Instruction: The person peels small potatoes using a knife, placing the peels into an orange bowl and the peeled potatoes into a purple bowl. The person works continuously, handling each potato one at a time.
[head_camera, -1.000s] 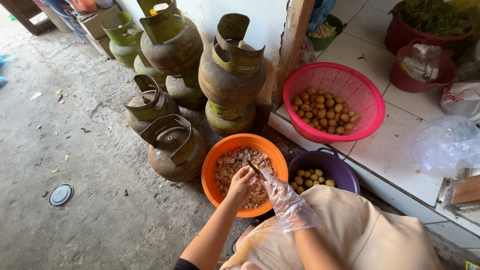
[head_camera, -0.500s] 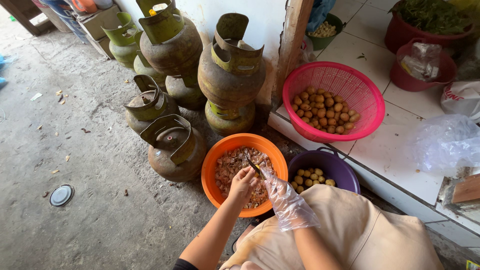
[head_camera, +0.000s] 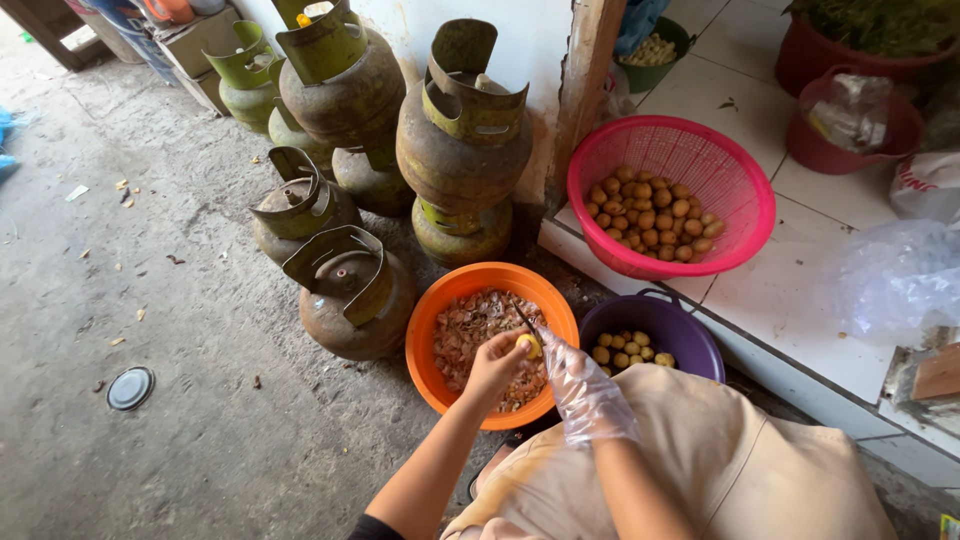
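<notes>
Pinching a small yellow potato (head_camera: 528, 346), light and likely slippery, the bare left hand (head_camera: 492, 363) holds its sides over the orange basin (head_camera: 440, 310); the gloved right hand (head_camera: 580, 385) grips a knife (head_camera: 524, 318).

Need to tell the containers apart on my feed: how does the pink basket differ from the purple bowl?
The pink basket is a perforated mesh; the purple bowl looks solid-walled. The pink basket sits up on the white tiled ledge, far from the hands; the purple bowl sits lower, beside the gloved right hand. Both hold small round yellowish pieces.
</notes>
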